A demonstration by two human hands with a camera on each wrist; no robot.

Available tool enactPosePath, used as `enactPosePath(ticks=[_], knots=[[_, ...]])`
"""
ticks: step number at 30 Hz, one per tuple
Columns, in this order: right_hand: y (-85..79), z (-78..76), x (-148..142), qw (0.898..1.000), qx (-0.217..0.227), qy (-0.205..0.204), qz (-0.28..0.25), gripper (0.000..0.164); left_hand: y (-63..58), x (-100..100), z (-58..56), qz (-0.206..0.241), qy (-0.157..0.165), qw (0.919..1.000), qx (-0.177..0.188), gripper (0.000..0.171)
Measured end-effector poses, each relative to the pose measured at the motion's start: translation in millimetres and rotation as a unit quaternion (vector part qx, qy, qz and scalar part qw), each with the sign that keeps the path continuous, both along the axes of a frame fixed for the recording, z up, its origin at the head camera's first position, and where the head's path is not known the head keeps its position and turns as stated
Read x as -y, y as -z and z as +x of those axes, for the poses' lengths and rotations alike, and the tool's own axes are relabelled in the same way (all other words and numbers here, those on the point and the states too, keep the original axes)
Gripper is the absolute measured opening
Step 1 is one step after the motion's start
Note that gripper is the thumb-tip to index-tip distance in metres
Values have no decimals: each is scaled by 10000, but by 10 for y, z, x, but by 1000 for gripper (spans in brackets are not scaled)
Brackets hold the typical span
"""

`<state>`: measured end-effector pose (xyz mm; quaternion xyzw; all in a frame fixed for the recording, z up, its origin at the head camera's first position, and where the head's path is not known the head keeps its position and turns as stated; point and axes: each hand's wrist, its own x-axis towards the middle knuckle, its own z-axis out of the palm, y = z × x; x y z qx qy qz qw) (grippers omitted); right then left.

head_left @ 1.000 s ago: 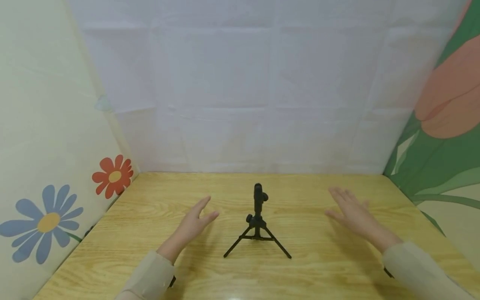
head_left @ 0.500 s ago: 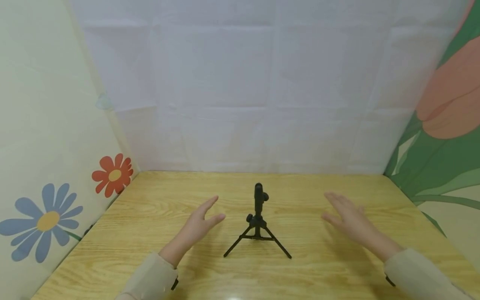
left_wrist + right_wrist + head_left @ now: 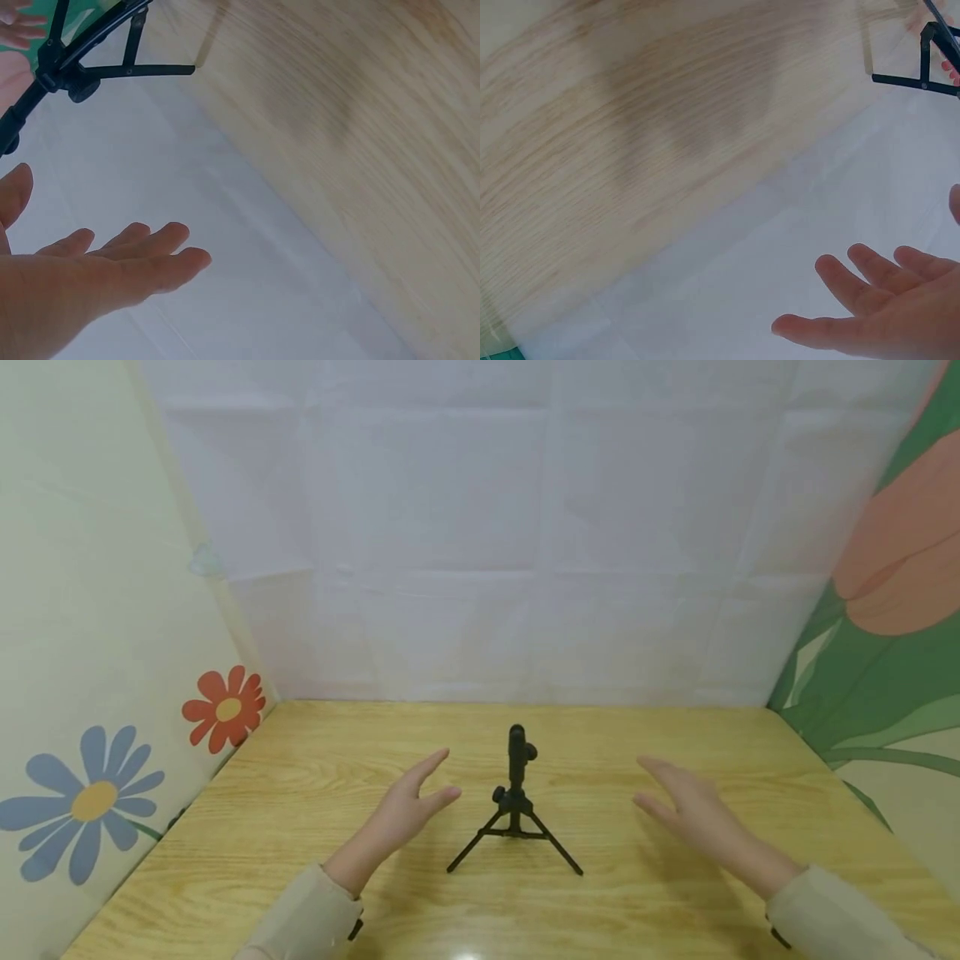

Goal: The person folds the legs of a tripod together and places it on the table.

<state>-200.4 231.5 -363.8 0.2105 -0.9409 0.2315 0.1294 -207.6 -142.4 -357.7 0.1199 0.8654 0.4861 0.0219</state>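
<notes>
A small black tripod [image 3: 516,802] stands upright on the wooden table, legs spread, with knobs on its post. To its left, my left hand [image 3: 401,814] is held over the table, thumb apart from the fingers and nothing in it. On the other side my right hand [image 3: 697,814] hovers, likewise holding nothing, its thumb and fingers pointing toward the tripod. A gap separates each hand from the tripod. In the left wrist view the tripod [image 3: 64,71] shows beyond the spread fingers [image 3: 161,270]. Only part of the tripod [image 3: 907,81] enters the right wrist view.
The wood-grain table [image 3: 517,914] ends at a white creased backdrop [image 3: 450,543]. A side panel with a blue flower [image 3: 95,802] and a red flower [image 3: 227,708] borders the left. Along the right runs a panel with a large tulip print [image 3: 900,560].
Both hands have moved inward toward the tripod, the left one to the right and the right one to the left. The tripod has stayed in place.
</notes>
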Motion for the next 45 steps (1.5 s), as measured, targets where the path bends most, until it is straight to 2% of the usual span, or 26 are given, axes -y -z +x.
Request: enactPosePath(ticks=[10,19,25,34,45], knots=[[22,98,150,9989,322,-101,-319,48,-79,-94,15,14,102,9999,-28,65],[7,162,258,9981,350,-53,-509,45,-123,-163,45,234,246,9994,-112,63],[-1,208,319,9946,453,-355,-861,45,-153,-203,56,360,284,9988,-168,61],[-14,237,403,9863,1042,-584,-1135,46,-208,-278,58,744,350,9965,-124,59],[57,244,508,9765,1261,-1156,-1307,43,-251,-390,26,715,394,9960,-367,56]])
